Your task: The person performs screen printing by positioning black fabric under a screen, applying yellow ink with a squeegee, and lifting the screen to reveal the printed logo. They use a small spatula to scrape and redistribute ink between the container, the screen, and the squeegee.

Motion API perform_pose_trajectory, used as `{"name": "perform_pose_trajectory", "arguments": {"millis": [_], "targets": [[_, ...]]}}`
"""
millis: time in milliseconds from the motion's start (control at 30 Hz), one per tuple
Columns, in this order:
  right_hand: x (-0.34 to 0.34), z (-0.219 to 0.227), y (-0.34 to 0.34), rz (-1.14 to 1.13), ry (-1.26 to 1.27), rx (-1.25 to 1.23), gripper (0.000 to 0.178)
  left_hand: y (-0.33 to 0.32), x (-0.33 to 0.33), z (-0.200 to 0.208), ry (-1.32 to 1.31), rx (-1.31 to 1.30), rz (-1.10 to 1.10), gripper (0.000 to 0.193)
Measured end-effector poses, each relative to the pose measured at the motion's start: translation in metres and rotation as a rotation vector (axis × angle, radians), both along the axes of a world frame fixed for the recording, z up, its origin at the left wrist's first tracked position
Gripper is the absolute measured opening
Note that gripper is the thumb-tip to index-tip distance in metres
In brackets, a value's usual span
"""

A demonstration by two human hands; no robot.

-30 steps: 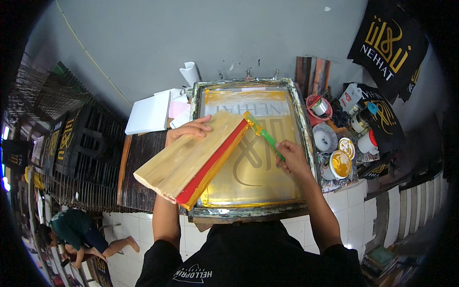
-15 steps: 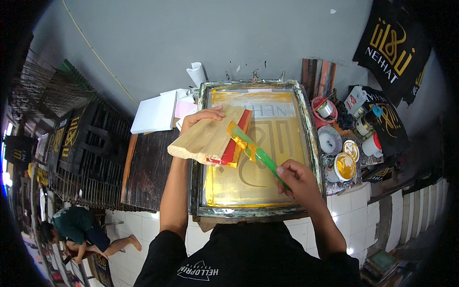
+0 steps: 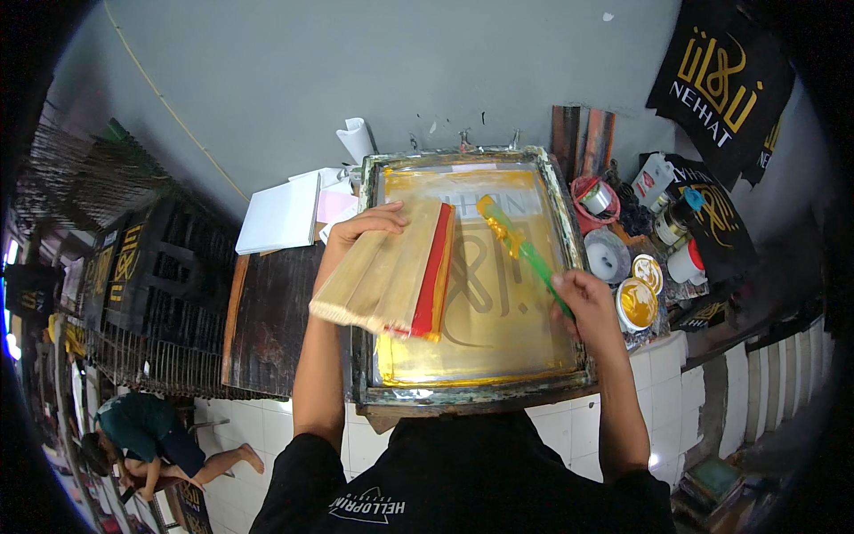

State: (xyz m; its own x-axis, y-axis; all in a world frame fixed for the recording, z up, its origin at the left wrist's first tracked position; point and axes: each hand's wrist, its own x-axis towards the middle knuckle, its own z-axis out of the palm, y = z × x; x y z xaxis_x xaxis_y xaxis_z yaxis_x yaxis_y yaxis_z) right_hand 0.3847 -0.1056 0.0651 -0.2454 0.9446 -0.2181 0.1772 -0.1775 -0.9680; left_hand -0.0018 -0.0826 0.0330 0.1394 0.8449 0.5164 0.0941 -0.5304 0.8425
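My left hand (image 3: pixel 369 222) is closed on a wooden squeegee (image 3: pixel 378 271), tilted above the left side of a screen printing frame (image 3: pixel 365 356). The squeegee's red blade has gold ink along its edge. My right hand (image 3: pixel 583 303) grips a green spatula (image 3: pixel 534 260) by its lower end. Thick gold ink clings to the spatula's upper end, which is raised over the mesh and apart from the squeegee. Gold ink smears the mesh (image 3: pixel 525 343), mostly along its borders, and a dark design shows on it. The squeegee hides part of the mesh.
Right of the frame stand an open tub of gold ink (image 3: pixel 637 303), its lid (image 3: pixel 648 271), a clear bowl (image 3: pixel 608 256) and a red-capped bottle (image 3: pixel 686 262). White paper (image 3: pixel 278 214) lies at left beside a dark board (image 3: pixel 271 311). Another person (image 3: pixel 151 436) bends low at far left.
The spatula has moved right, away from the squeegee blade, with my right hand. The squeegee has turned and its near end has come lower.
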Motion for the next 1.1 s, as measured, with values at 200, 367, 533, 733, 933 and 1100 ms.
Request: {"name": "perform_pose_trajectory", "arguments": {"millis": [200, 367, 533, 733, 933, 1100], "targets": [[0.001, -0.07, 0.071, 0.031, -0.234, 0.076, 0.031, -0.031, 0.008, 0.022, 0.036, -0.002, -0.017, 0.016], [-0.011, -0.075, 0.093, 0.118, -0.265, 0.033, 0.03, -0.042, 0.005, 0.025, 0.033, 0.01, -0.023, 0.02], [-0.016, -0.064, 0.1, 0.163, -0.249, -0.066, 0.033, -0.045, -0.002, 0.023, 0.039, 0.029, -0.057, 0.029], [-0.016, -0.057, 0.102, 0.204, -0.246, -0.069, 0.031, -0.045, -0.002, 0.021, 0.03, 0.028, -0.056, 0.029], [-0.013, -0.05, 0.109, 0.246, -0.342, -0.054, 0.031, -0.045, 0.0, 0.024, 0.069, 0.041, -0.048, 0.03], [-0.012, -0.038, 0.109, 0.332, -0.318, -0.054, 0.03, -0.046, 0.009, 0.025, 0.045, 0.004, 0.013, 0.02]]}}
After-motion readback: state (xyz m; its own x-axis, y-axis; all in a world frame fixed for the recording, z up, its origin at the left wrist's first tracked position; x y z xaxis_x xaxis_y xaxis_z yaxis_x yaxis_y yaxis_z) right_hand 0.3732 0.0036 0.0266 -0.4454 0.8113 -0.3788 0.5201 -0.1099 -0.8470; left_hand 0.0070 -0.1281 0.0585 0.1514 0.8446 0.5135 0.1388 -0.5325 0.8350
